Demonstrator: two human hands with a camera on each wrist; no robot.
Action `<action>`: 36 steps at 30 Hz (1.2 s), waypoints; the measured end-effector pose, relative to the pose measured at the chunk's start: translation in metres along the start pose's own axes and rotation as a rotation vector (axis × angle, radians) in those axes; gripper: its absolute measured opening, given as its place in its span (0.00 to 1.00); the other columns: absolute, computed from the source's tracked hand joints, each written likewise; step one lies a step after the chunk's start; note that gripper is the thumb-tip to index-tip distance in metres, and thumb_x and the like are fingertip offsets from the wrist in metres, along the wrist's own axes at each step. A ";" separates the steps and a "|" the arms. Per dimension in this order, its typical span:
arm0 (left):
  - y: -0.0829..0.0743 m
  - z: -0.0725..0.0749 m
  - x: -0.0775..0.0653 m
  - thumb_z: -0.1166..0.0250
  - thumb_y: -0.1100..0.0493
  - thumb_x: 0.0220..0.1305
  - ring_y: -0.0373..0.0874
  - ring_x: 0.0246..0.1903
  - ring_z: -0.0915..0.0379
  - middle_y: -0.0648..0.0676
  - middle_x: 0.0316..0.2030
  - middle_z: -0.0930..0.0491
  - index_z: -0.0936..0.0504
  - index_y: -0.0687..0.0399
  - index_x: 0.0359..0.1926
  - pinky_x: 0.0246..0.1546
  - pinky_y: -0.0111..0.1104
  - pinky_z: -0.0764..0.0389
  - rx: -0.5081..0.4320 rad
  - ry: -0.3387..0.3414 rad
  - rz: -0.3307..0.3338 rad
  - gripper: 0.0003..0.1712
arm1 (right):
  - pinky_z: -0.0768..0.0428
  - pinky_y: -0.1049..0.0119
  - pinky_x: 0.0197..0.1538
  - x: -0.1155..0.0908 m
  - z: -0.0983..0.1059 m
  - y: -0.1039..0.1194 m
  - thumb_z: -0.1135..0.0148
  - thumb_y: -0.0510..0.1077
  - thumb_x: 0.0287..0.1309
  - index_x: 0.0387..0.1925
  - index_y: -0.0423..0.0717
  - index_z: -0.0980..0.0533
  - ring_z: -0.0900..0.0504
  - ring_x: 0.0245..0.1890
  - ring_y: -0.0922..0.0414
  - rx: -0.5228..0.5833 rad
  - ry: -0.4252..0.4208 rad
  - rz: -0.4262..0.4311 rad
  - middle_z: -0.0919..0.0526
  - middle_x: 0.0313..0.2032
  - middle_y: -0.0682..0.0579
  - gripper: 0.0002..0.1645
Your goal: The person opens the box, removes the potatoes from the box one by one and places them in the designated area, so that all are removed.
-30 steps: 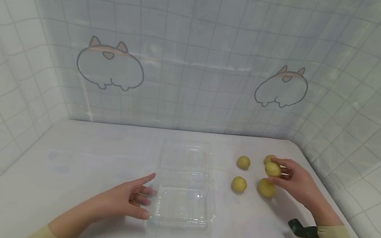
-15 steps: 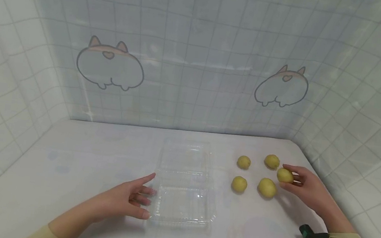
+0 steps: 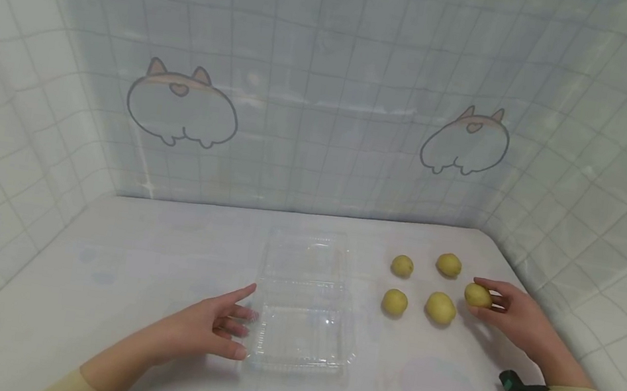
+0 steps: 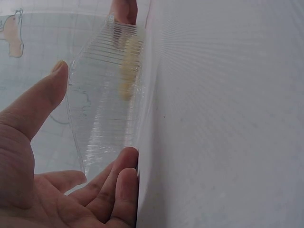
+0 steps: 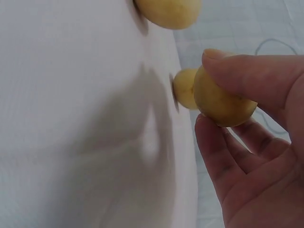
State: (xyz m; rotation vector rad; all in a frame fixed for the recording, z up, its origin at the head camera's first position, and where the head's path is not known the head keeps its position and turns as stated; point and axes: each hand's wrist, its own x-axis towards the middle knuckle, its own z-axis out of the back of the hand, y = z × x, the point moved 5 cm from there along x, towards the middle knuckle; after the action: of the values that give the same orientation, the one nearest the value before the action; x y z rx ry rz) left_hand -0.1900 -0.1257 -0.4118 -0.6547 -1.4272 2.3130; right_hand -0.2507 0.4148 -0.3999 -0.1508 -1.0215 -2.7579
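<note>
In the head view, my right hand (image 3: 515, 319) pinches a lemon (image 3: 477, 296) between thumb and fingertips at the right of the table. The right wrist view shows this lemon (image 5: 221, 99) held off the white surface, with the hand's shadow beside it. Four others would be several lemons (image 3: 440, 308) lying in two loose rows just left of that hand. A clear plastic clamshell box (image 3: 302, 337) lies opened flat at the middle, its lid away from me. Beside its left wall is my left hand (image 3: 210, 328), fingers spread and relaxed, fingertips right at the ribbed plastic (image 4: 104, 109).
The white tabletop (image 3: 133, 277) carries faint printed patches. A tiled-pattern cloth wall (image 3: 329, 124) with corgi drawings closes the back, and similar walls rise at both sides. The right wall (image 3: 616, 265) stands close to my right forearm.
My right hand, holding the lemon, has moved right and slightly toward me, away from the other lemons. The left hand and the box have stayed in place.
</note>
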 end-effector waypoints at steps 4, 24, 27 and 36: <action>0.000 0.001 0.000 0.24 0.51 0.56 0.49 0.58 0.27 0.54 0.65 0.29 0.54 0.43 0.79 0.54 0.40 0.24 0.009 0.001 0.001 0.60 | 0.26 0.77 0.44 0.000 -0.002 -0.007 0.29 0.56 0.58 0.67 0.41 0.30 0.26 0.59 0.34 -0.010 0.010 -0.012 0.29 0.63 0.36 0.41; -0.002 -0.001 -0.001 0.24 0.54 0.56 0.50 0.59 0.28 0.55 0.65 0.30 0.53 0.44 0.79 0.55 0.43 0.25 -0.023 0.001 0.002 0.59 | 0.24 0.75 0.44 -0.002 -0.008 -0.019 0.27 0.55 0.56 0.65 0.39 0.29 0.26 0.58 0.35 -0.016 0.041 0.006 0.28 0.62 0.35 0.41; -0.002 -0.001 -0.001 0.24 0.53 0.56 0.50 0.58 0.28 0.55 0.65 0.30 0.53 0.44 0.79 0.55 0.43 0.25 -0.022 0.001 0.003 0.60 | 0.24 0.75 0.44 -0.003 -0.007 -0.020 0.27 0.55 0.56 0.66 0.39 0.29 0.26 0.58 0.35 -0.017 0.040 0.004 0.28 0.62 0.36 0.41; 0.000 -0.001 0.000 0.23 0.53 0.55 0.50 0.58 0.28 0.56 0.65 0.30 0.54 0.43 0.79 0.55 0.42 0.25 -0.023 -0.003 0.000 0.60 | 0.23 0.75 0.43 -0.003 -0.008 -0.021 0.26 0.54 0.55 0.67 0.39 0.31 0.26 0.58 0.36 0.008 0.041 -0.006 0.27 0.62 0.36 0.43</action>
State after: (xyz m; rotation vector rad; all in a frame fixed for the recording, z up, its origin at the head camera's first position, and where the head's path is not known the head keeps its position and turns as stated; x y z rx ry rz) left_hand -0.1900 -0.1249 -0.4119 -0.6583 -1.4575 2.3017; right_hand -0.2528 0.4255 -0.4202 -0.0893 -1.0242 -2.7502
